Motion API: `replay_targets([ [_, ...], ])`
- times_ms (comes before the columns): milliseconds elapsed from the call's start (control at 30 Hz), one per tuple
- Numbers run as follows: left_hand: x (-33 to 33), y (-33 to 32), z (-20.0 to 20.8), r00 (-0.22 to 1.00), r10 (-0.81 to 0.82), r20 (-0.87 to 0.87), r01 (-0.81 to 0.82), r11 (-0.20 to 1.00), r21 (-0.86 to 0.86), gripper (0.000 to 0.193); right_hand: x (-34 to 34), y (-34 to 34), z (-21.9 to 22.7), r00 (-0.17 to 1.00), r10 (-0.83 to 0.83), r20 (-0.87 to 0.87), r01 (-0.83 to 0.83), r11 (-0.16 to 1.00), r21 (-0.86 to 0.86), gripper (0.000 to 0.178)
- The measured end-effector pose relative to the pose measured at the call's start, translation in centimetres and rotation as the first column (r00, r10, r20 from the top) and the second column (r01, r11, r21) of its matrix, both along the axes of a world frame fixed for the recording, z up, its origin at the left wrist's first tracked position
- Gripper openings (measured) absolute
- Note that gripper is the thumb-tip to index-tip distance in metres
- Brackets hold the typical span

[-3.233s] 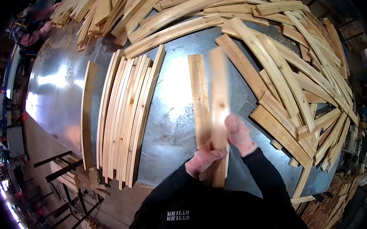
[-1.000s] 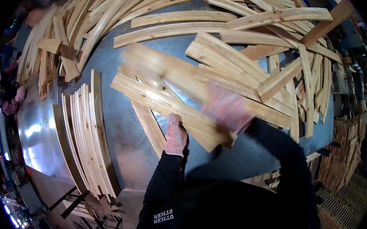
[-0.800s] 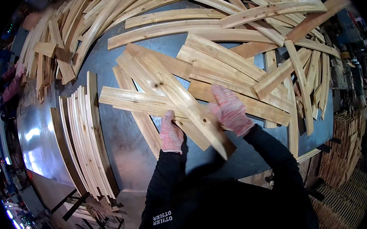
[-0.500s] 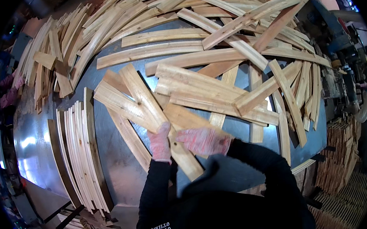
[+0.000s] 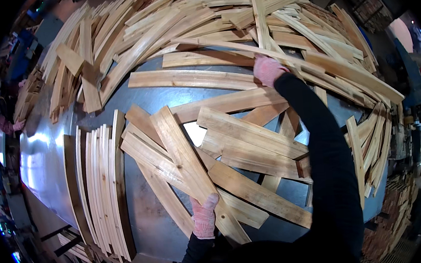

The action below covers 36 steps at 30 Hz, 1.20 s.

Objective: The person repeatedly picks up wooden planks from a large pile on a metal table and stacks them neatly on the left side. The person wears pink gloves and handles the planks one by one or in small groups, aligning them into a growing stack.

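Both my hands wear pinkish knitted gloves. At the lower middle, my left hand [image 5: 205,218] grips the near part of a flat knotty board [image 5: 185,151], thumb on top and its other fingers mostly hidden. That board slants across other light boards on the metal table [image 5: 154,235]. My right hand [image 5: 269,71] reaches far forward to the pile, fingers curled at the edge of a long narrow board [image 5: 231,44] that runs to the right. Under my right arm several wide boards [image 5: 252,133] lie overlapping, partly hidden by the sleeve.
A row of boards on edge [image 5: 101,189] stands on the table's left. Loose boards [image 5: 163,31] heap along the far side, more [image 5: 372,143] at the right. At far left, a co-worker's gloved hand [image 5: 18,125] is near another stack [image 5: 29,94].
My right hand has left the board by my left hand and reached forward to the far pile. Boards there have shifted. The view has moved too. My left hand keeps its board.
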<state>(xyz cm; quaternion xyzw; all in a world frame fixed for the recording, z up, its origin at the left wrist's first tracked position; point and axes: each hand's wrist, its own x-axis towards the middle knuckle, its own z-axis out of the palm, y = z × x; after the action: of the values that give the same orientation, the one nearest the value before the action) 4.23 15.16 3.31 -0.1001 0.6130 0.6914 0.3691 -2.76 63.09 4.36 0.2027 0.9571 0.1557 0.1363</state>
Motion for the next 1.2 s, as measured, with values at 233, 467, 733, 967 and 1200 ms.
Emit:
replay_targets([
  [233, -1.7, -0.5, 2.6, 0.987, -0.147, -0.059, 0.146, 0.989, -0.028, 0.07, 12.7, -13.9, 11.2, 0.623, 0.593, -0.511, -0.711, 0.702, -0.053, 0.025],
  [467, -0.9, -1.6, 3.3, 0.963, -0.077, 0.259, 0.033, 0.985, 0.171, 0.055, 20.3, -31.5, 9.2, 0.976, 0.163, -0.147, -0.183, 0.235, -0.955, 0.033],
  [733, 0.7, -1.5, -1.9, 0.996, -0.076, -0.046, 0.078, 0.996, 0.036, 0.089, 15.2, -34.6, 12.4, 0.777, -0.054, -0.628, -0.259, 0.881, -0.396, 0.075],
  [967, 0.4, -1.2, 4.1, 0.979, -0.104, -0.173, 0.094, 0.993, -0.065, 0.101, 14.9, -32.6, 3.9, 0.657, -0.691, -0.302, 0.004, 0.404, -0.915, 0.089],
  [1200, -6.9, -9.5, 17.7, 0.763, -0.37, -0.53, 0.008, 0.825, -0.565, 0.125, 8.7, -45.6, 8.5, 0.566, -0.82, -0.09, -0.528, -0.276, -0.803, 0.09],
])
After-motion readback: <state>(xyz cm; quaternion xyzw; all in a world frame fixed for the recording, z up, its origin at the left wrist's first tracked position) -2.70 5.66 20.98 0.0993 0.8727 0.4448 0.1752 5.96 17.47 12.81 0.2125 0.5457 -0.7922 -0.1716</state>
